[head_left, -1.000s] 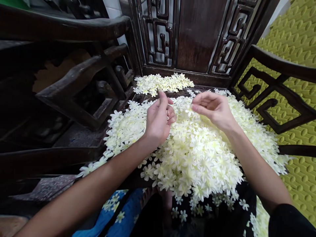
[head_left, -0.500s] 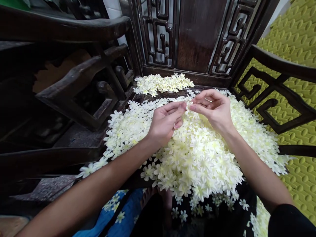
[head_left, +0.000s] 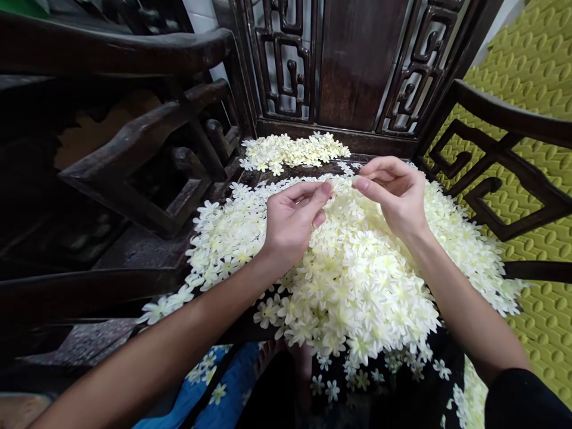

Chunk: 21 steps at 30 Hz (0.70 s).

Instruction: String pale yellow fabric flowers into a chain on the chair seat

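My hands have drawn apart since half a second ago, when their fingertips met over one flower above the pile (head_left: 357, 268). Now a gap shows between them. My left hand (head_left: 292, 217) has slid a little toward the near side of the pile, thumb and forefinger pinched narrow; I cannot tell whether a petal is caught between them. My right hand (head_left: 395, 193) has lifted slightly toward the chair back (head_left: 357, 65), thumb and fingertips pressed together in the same narrow pinch, and what it grips is too small and pale to make out against the flowers below. A second ago my left hand was turned up with the thumb raised; it now lies flatter, over the pile.

The pile has not shifted. It is one big heap of cream cloth flowers, far too many to count, covering most of the dark wooden seat. Beyond the pile, against the chair back, lies one smaller heap (head_left: 295, 150), also uncounted, the same as before. Loose single flowers trail off the near-left edge of the pile, and a few lie on the blue cloth (head_left: 210, 393) below it. Two carved armrests (head_left: 134, 161) flank the pile, one on each side. A green mat (head_left: 536, 238) lies to the right of the pile.
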Tool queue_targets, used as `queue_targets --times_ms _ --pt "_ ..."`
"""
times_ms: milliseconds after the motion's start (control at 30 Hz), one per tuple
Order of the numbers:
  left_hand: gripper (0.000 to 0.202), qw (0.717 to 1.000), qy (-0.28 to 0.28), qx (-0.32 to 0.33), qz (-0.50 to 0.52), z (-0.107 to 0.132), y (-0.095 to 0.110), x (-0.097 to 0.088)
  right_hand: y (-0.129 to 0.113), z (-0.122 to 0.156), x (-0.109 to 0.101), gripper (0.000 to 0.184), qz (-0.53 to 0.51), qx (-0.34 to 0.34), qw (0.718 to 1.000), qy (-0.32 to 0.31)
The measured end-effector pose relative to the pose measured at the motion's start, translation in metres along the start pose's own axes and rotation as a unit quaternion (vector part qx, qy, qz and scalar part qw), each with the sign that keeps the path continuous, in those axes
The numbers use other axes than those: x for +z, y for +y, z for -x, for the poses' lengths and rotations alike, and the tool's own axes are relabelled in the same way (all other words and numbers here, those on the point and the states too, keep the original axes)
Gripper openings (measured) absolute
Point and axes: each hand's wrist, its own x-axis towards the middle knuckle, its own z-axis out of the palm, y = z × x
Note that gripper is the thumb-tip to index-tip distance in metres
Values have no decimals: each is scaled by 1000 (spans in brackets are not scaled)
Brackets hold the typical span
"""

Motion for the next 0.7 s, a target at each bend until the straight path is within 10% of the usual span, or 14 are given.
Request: queue_targets --times_ms 700 --pt "22 1000 0 7 -25 1 1 1 -2 5 1 35 -42 82 994 -64"
